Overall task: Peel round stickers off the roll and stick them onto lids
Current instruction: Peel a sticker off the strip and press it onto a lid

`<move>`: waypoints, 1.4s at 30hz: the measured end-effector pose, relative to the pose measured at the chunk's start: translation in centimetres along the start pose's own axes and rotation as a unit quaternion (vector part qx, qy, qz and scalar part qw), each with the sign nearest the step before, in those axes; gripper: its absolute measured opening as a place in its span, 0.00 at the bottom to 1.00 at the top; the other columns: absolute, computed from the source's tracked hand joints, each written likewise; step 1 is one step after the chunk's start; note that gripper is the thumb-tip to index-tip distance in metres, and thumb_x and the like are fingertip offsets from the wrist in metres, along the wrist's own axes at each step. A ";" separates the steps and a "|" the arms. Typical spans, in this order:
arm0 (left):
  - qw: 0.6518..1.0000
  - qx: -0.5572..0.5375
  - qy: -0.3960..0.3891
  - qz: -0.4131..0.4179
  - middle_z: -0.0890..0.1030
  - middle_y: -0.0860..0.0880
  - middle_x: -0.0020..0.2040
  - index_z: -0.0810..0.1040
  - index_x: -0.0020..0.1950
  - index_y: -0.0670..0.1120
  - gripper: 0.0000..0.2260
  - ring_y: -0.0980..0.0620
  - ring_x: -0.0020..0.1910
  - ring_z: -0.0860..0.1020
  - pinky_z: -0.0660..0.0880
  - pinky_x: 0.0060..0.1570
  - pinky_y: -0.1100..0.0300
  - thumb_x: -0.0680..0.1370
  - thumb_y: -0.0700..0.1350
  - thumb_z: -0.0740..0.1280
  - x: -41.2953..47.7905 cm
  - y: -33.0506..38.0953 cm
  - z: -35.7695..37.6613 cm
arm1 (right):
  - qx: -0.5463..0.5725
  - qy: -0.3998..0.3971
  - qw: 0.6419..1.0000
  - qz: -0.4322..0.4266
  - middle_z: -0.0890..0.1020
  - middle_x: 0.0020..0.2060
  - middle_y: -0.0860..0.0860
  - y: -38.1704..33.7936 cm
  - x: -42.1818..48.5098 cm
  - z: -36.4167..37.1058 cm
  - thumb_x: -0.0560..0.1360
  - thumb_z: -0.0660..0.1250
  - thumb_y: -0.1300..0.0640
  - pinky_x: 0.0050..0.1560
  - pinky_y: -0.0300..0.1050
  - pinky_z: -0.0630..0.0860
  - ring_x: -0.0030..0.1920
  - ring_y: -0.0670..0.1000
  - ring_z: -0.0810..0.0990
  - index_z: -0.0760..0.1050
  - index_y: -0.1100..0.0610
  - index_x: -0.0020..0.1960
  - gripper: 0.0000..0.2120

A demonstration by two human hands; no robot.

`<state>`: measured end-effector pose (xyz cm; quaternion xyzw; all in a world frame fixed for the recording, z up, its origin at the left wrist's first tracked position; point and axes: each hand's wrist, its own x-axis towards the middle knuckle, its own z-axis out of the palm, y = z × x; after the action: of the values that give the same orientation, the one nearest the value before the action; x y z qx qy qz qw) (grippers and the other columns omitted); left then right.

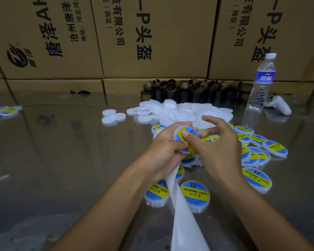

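I grip the light, stiff lid [178, 129] by its rim in left hand [166, 144]; right hand [214, 144], fingers loose, thumbs the flimsy sticker [192, 134] down; blank lids [179, 109] at 12 o'clock.

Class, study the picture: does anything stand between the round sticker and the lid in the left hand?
Nothing visible does. The sticker already lies on the lid, which the left hand grips; the right hand presses it down.

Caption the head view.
Left hand holds a round white plastic lid; right hand presses on its blue-and-yellow sticker.
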<state>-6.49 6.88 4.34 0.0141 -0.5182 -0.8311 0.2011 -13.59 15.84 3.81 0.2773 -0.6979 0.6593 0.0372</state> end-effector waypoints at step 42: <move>0.990 0.114 0.045 0.068 0.82 0.42 0.43 0.76 0.55 0.34 0.10 0.51 0.36 0.79 0.78 0.44 0.61 0.78 0.39 0.63 0.1 0.2 -1.0 | 0.179 -0.090 0.979 0.038 0.82 0.30 0.55 -0.3 0.2 0.2 0.78 0.63 0.54 0.34 0.40 0.79 0.30 0.50 0.80 0.77 0.60 0.36 0.16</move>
<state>-6.28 5.90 4.04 0.0394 -0.5994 -0.7499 0.2772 -13.52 15.57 4.14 0.3111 -0.5791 0.7467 -0.1015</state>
